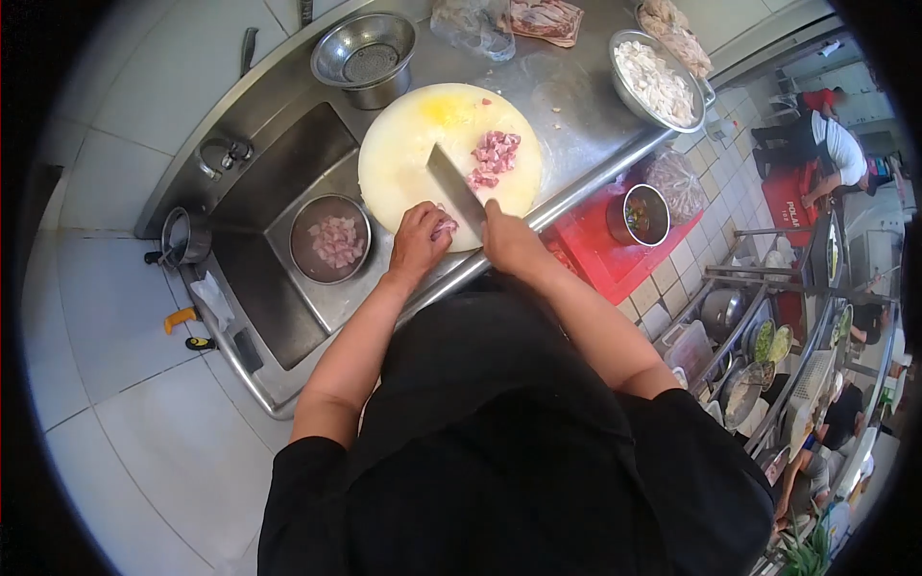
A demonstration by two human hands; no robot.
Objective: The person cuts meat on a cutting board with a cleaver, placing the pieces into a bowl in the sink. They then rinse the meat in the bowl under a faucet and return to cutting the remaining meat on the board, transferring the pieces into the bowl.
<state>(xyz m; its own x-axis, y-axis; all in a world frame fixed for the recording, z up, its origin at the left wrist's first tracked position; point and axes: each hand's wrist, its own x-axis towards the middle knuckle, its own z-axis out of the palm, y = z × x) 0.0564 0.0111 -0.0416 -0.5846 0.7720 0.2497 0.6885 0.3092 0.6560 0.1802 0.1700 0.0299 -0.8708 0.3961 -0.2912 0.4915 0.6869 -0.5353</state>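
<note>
On a round white cutting board (399,158) my right hand (512,240) grips the handle of a wide-bladed cleaver (453,184). The blade points away from me, up and to the left. My left hand (420,240) is closed over a piece of raw meat (444,228) at the board's near edge, just left of the blade; its fingers are curled. To the right of the cleaver lies a pile of diced pink meat (496,156). A round metal bowl of cut meat (336,242) in water sits to the left, by the sink basin.
Behind the board stand a metal colander (365,53) and bagged meat (545,21). A bowl of pale pieces (655,79) is at the right end of the counter. A pot (639,215) rests on a red surface (600,250). Other people (836,144) and shelving are farther right.
</note>
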